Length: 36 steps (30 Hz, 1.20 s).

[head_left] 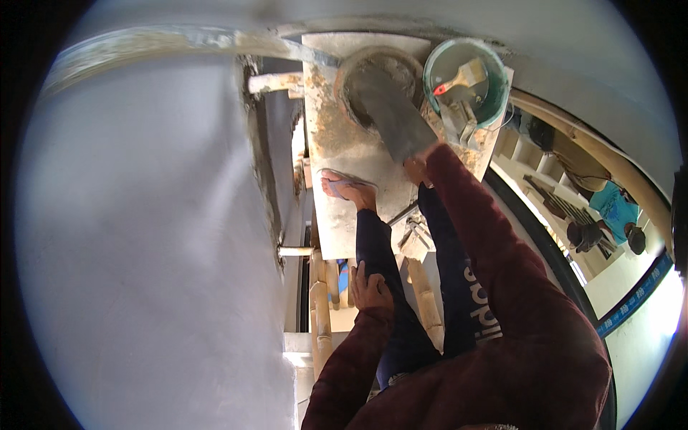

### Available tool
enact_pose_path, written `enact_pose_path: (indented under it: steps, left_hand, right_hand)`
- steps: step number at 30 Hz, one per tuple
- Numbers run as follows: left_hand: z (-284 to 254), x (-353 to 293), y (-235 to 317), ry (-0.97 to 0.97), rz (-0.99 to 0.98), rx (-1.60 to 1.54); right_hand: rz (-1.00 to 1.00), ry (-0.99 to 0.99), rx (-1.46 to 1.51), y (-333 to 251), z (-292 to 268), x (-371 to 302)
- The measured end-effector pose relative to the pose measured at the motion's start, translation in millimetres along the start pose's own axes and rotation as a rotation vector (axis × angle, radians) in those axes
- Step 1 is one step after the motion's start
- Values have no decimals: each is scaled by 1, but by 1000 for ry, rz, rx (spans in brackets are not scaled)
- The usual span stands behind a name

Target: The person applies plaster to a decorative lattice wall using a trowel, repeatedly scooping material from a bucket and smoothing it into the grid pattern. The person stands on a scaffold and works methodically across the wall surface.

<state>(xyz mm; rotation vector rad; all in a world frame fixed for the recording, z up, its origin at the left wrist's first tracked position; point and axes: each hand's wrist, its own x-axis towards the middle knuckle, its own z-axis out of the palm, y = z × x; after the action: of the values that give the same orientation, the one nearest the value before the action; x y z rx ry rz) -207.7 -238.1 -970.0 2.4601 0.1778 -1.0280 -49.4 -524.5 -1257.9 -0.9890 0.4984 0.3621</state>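
Note:
A flat, rectangular grey plastering trowel (400, 120) dips with its far end into a round basin (342, 89) holding wet grey mortar. My right hand (431, 149) is at the trowel's near end; the blade and sleeve hide most of its fingers, which seem wrapped round the grip. On my left lower leg rests my left hand (371, 290), fingers apart and holding nothing. Right of the basin stands a green bucket (499, 100) containing water and a paintbrush (462, 77) with a red-tipped handle. Grey flat tools (459, 120) lean at its near rim.
I stand on a stained board (326, 222) laid over bamboo poles (320, 308), with gaps beside it. A smooth grey wall (150, 215) rises at the left. Metal tools (416, 233) lie near my right leg. Beyond an opening at the right, people (615, 211) are below.

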Motion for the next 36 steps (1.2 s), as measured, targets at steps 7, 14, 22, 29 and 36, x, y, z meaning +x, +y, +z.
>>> enact_pose_path:
  steps: [7,14,22,29,36]
  left_hand:
    - [-47,-13,-39,24,-101,-374]
    - [-59,-45,-130,-338,-11,-334]
    - [-299,-115,13,787,619,-701]
    - [-492,-295,1,2203,22,12]
    - [-521,-265,-73,2321,-266,416]
  right_hand:
    - [-1,-128,-192,-191,88,-80]
    - [-114,-474,72,-493,421,-168]
    - [-1045,-818,-362,-668,649,-300]
    - [-2137,-698,-493,-807,857,-449]
    - [-2644,-392,-441,-874,972,-464]
